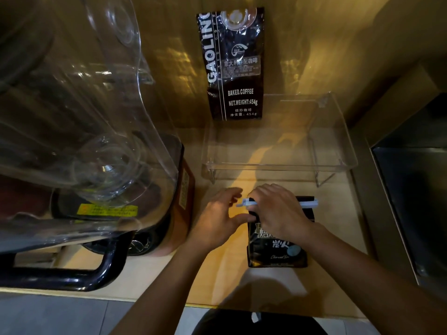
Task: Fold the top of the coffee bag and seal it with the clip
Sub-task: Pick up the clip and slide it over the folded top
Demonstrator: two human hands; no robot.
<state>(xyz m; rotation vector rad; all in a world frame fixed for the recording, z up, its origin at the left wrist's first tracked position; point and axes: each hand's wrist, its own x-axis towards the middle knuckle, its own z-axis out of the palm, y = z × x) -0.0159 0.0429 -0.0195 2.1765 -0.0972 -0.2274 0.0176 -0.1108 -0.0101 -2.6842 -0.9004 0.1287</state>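
Observation:
A small black coffee bag (278, 250) stands upright on the wooden counter, its top folded over. A long white clip (308, 203) lies across the folded top, its ends sticking out left and right. My right hand (278, 209) covers the top of the bag and presses on the clip and fold. My left hand (220, 216) is just left of the bag, fingers spread, its thumb touching the bag's left edge below the clip's left end (243, 203).
A second, larger black coffee bag (233, 68) stands against the back wall. A clear acrylic tray (278, 163) on legs sits behind the small bag. A large clear grinder hopper (72, 117) with a black base fills the left. A dark metal sink (416, 189) is at right.

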